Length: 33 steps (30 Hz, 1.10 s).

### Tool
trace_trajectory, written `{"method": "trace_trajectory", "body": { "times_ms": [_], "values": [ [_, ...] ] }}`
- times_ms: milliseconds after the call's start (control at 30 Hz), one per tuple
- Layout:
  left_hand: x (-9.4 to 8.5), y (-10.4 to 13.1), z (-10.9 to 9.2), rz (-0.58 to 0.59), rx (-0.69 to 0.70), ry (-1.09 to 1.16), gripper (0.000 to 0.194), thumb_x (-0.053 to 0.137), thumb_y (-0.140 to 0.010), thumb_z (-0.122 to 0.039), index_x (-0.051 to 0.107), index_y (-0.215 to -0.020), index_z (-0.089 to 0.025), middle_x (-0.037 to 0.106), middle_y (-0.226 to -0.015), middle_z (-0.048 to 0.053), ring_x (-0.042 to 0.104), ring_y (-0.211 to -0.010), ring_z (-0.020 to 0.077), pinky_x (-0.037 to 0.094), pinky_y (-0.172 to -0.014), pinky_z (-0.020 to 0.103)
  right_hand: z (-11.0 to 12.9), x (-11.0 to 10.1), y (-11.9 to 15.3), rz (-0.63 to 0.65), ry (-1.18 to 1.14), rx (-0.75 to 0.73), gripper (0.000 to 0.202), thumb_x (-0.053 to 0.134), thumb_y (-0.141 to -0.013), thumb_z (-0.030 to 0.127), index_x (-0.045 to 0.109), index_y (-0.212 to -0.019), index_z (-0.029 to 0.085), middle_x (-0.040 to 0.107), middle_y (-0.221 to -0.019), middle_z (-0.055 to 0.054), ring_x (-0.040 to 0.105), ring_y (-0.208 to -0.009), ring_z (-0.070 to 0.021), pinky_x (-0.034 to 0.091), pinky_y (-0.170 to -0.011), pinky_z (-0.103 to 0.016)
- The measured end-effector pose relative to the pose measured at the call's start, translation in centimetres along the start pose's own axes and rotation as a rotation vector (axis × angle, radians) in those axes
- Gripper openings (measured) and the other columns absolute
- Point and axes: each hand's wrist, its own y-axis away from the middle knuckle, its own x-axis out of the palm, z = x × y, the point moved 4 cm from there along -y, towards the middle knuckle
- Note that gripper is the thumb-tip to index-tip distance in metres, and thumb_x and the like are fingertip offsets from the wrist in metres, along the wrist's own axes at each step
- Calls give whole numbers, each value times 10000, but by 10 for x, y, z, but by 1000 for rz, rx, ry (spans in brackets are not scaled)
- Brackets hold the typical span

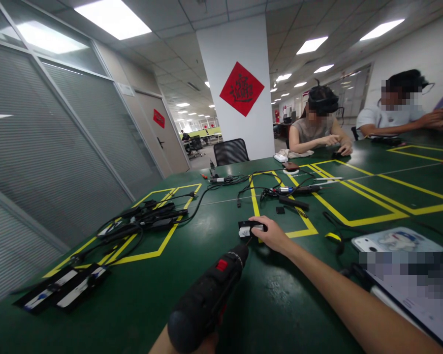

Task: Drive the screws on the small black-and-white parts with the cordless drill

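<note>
My left hand (205, 343), mostly hidden at the bottom edge, is wrapped around the handle of a black cordless drill (206, 295) with a red switch on top. The drill points forward, and its thin bit ends close to a small black block with a white label (245, 231). Fingers of my right hand (273, 233) close around the right side of that block on the green table. Whether the bit touches the block I cannot tell.
Black cables and adapters (147, 216) lie on the left, near two black-and-white strips (81, 287). Beyond my right hand are a screwdriver-like tool (291, 190) and small black parts. A phone (398, 241) and a tablet-like screen (409, 300) lie right. People sit across the table.
</note>
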Motion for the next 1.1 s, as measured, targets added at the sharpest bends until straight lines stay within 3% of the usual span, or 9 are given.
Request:
{"method": "trace_trajectory", "body": {
  "times_ms": [167, 467, 667, 800, 900, 967, 1100],
  "values": [
    [-10, -6, 7, -42, 3, -117, 282, 469, -746, -274, 660, -952, -248, 666, -1018, 13, 507, -1104, 272, 400, -944, 447, 1, 0, 1, -10, 1, -12, 358, 508, -726, 237, 576, -1075, 202, 567, -1028, -44, 531, -935, -168, 393, -858, -293],
    [8, 6, -9, -21, 123, -123, 337, 359, -810, -248, 650, -976, -220, 637, -1085, 2, 484, -1136, 204, 373, -986, 336, -2, -1, 1, 2, 2, 0, 365, 508, -723, 230, 570, -1081, 203, 561, -1033, -42, 527, -944, -167, 386, -870, -294],
    [10, 8, -10, -77, 66, -106, 279, 428, -786, -239, 669, -925, -224, 664, -1025, 6, 508, -1108, 236, 406, -957, 372, -1, -1, 1, 8, -2, 4, 364, 508, -727, 242, 567, -1085, 207, 558, -1035, -40, 529, -938, -168, 392, -860, -295],
    [4, 3, -5, -56, 27, -2, 268, 445, -781, -235, 667, -929, -236, 647, -1067, -23, 492, -1125, 191, 366, -988, 297, 2, -1, 1, 5, -5, 12, 362, 511, -724, 234, 571, -1080, 203, 564, -1022, -41, 530, -931, -169, 394, -862, -300],
    [-11, -3, 10, -107, -145, -39, 231, 466, -763, -255, 678, -854, -233, 705, -859, 6, 566, -1025, 240, 374, -969, 414, 3, -2, 1, -1, -5, 17, 364, 513, -719, 227, 575, -1077, 202, 565, -1022, -41, 528, -935, -171, 391, -871, -305],
    [-20, -7, 15, -167, -154, -83, 206, 477, -758, -243, 676, -812, -243, 709, -766, 5, 588, -984, 267, 385, -942, 469, 2, -1, 1, -1, -4, 18, 365, 514, -717, 229, 576, -1076, 201, 566, -1021, -41, 532, -924, -169, 395, -864, -304],
    [-18, -9, 13, -111, -53, -26, 279, 435, -776, -225, 651, -951, -224, 665, -1021, -4, 481, -1136, 234, 340, -997, 397, 1, -1, 0, -1, -4, 6, 363, 512, -722, 239, 574, -1077, 197, 566, -1020, -43, 534, -918, -166, 399, -854, -299]
  ]
}}
